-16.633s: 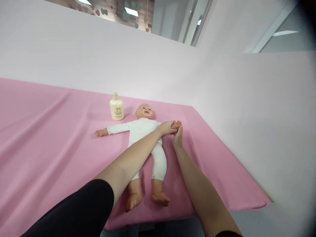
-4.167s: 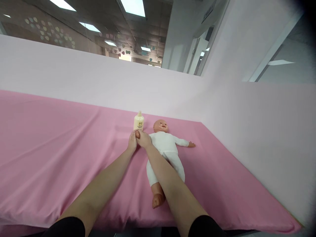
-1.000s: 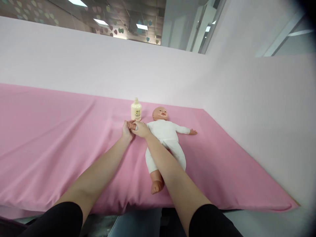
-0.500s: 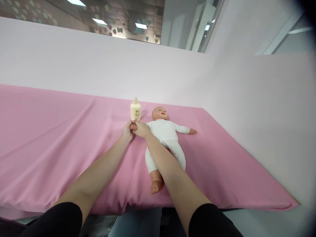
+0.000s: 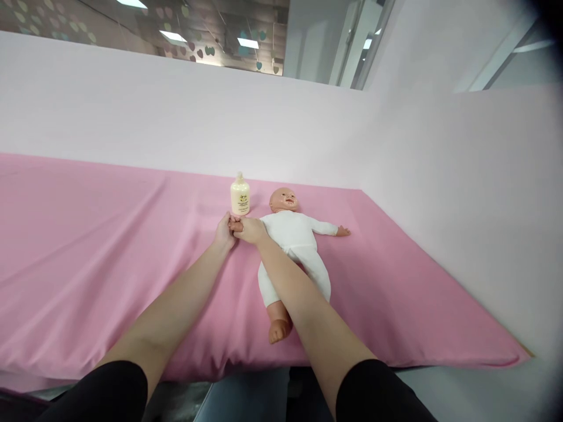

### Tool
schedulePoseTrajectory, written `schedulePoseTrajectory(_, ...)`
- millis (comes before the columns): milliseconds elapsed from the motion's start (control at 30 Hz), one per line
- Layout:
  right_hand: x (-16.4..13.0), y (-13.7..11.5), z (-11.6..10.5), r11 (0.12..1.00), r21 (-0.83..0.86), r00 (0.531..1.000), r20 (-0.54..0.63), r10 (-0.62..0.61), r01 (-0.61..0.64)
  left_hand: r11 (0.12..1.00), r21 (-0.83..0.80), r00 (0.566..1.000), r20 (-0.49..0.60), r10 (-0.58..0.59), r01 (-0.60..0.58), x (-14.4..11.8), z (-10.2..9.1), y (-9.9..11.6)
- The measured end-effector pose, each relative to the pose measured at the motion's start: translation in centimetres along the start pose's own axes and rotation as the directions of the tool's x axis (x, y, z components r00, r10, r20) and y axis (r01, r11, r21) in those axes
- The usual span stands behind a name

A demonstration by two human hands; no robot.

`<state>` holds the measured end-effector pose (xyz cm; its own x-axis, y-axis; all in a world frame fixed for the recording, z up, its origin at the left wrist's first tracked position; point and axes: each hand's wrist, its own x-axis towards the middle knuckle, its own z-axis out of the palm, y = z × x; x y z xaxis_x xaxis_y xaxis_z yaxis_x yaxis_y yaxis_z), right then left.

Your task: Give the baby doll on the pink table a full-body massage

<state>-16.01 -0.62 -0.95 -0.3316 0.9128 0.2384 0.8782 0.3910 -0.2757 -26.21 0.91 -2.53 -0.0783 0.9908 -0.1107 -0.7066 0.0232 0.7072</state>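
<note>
On the left, a wide pink cloth covers the table and is free of things up to the person's arms. The left hand lies on the cloth with its fingers curled around the small plastic hand of the baby doll in white clothing; this doll hand is just at the far right side of the left hand, where both hands meet. A little farther, near but not touching, stands the cream plastic bottle with a round cap. The right hand closes over the same doll arm from above, and its forearm crosses over the doll's body. The doll lies on its back, its long axis going from the near edge to the far wall, with the head far and one bare foot near the table edge. Its other arm reaches out to the right, ending in a small hand. Right of it the cloth is open up to the pale pink partition wall.
</note>
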Motion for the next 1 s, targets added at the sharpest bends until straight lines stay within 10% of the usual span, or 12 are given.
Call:
schedulePoseTrajectory(333,-0.3,-0.3,-0.5,0.999,-0.016,0.999,-0.010,-0.047,0.047,0.982,-0.168,0.996,0.005,-0.086,0.086,-0.3,-0.1,0.5)
schedulePoseTrajectory(1000,0.0,0.2,-0.2,0.999,0.031,0.999,-0.037,0.024,-0.023,1.000,0.001,0.994,0.106,0.020,-0.021,0.4,-0.2,-0.9)
